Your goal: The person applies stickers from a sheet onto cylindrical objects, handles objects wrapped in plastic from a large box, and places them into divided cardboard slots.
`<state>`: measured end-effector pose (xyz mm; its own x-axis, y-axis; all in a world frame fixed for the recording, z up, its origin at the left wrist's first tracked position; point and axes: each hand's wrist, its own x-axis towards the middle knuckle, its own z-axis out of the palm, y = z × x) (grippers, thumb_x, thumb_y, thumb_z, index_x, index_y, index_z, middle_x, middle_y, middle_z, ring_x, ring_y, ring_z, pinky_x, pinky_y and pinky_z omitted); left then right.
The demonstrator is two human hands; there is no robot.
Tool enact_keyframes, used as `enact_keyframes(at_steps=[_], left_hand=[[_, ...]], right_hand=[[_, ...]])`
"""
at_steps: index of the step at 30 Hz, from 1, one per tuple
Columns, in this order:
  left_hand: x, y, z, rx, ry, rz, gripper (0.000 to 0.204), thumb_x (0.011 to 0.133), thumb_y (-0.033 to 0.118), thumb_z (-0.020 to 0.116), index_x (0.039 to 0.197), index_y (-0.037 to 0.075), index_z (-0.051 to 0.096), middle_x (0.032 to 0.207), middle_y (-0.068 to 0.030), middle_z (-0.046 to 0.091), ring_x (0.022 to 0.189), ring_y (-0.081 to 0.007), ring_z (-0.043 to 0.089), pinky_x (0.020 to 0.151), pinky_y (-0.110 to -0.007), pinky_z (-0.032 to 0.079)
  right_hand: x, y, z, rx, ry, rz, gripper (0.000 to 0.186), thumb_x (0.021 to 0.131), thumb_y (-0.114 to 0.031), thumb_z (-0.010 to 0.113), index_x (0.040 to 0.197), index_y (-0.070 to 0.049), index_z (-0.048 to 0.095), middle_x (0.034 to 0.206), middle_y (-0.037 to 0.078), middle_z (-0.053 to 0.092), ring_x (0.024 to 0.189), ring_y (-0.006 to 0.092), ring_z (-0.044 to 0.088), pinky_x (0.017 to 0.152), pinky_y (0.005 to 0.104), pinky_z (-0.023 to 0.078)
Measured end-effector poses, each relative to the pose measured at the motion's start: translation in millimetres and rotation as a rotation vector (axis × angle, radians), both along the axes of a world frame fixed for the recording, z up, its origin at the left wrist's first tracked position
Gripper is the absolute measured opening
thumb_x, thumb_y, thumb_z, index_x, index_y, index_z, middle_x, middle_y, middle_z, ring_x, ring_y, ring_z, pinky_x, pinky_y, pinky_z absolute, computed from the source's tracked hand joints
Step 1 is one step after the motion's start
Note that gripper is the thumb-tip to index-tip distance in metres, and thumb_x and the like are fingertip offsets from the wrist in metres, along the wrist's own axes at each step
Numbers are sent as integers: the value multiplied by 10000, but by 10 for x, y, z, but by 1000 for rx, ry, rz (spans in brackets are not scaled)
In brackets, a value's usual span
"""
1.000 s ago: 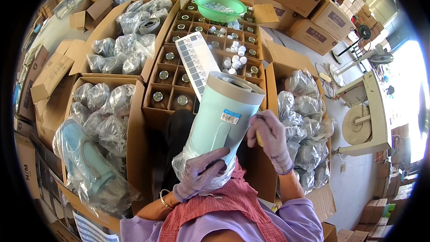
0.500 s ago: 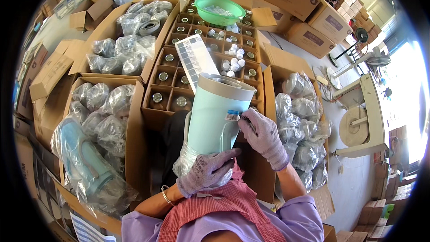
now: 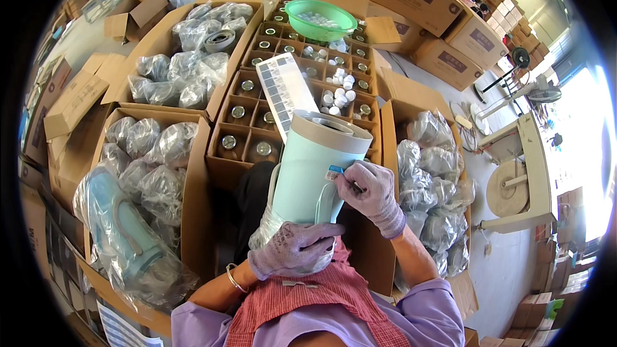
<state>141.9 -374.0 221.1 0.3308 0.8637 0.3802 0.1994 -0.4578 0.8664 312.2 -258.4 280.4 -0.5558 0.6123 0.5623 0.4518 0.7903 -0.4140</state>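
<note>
A pale blue thermos jug (image 3: 312, 173) with a grey rim and a side handle leans against me, top end away. Its lower end sits in a crumpled clear plastic bag (image 3: 265, 230). Wrapped round that bagged end, my gloved left hand (image 3: 297, 247) holds the jug. My gloved right hand (image 3: 371, 196) is closed in a pinch at the edge of a small blue and white sticker (image 3: 334, 172) on the jug's side. Behind the jug, a white sheet of dark square labels (image 3: 286, 93) lies slanted over the divided carton.
The divided carton (image 3: 222, 164) holds silver-topped bottles, loose white caps (image 3: 337, 97) and a green basin (image 3: 320, 22). Cartons of bagged jugs flank it; a bagged blue jug (image 3: 125, 222) lies atop the left one. Bagged pieces (image 3: 430, 173) fill the right carton. A fan (image 3: 543, 93) stands farther right.
The jug has shifted slightly right and toward me, with my left hand still round its bagged end. My right hand has moved slightly left and down, staying at the sticker's edge.
</note>
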Motion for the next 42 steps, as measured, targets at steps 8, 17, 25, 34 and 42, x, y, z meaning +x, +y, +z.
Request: enact_keyframes(at_steps=[8, 17, 25, 34, 42], left_hand=[[-274, 50, 42, -193, -113, -212, 253, 900, 124, 637, 1147, 82, 670, 957, -94, 716, 836, -248, 696, 787, -337, 539], [-566, 157, -66, -514, -483, -255, 209, 894, 39, 583, 1052, -44, 692, 780, -109, 704, 721, -176, 679, 677, -280, 535], [-930, 16, -501, -541, -580, -103, 216, 829, 82, 613, 949, -72, 705, 795, -167, 698, 670, -238, 682, 650, -321, 555], [-1650, -225, -781, -692, -532, 21, 222, 845, 108, 572, 956, -51, 680, 962, -205, 687, 894, -303, 656, 833, -383, 509], [-2098, 503, -761, -575, -589, 105, 306, 919, 225, 538, 948, -53, 662, 997, -178, 675, 892, -278, 658, 838, -359, 522]], right_hand=[[21, 108, -59, 384, -168, 193, 295, 689, -188, 783, 752, -132, 501, 692, 10, 512, 554, 189, 560, 467, 335, 422], [-2, 87, -63, -128, 318, 266, 188, 782, 6, 645, 687, -81, 508, 640, 39, 530, 518, 136, 512, 448, 289, 385], [959, 458, -1405, -1154, 765, -409, 201, 942, -181, 617, 795, -83, 523, 578, -10, 467, 413, 90, 415, 378, 254, 371], [1510, 734, -2301, -694, -634, -841, 538, 851, -541, 649, 918, -10, 705, 786, 172, 715, 749, 302, 711, 658, 421, 551], [1237, 1060, -1505, -833, -959, -853, 668, 727, -638, 709, 1023, -40, 679, 1026, 157, 712, 966, 322, 688, 841, 423, 535]])
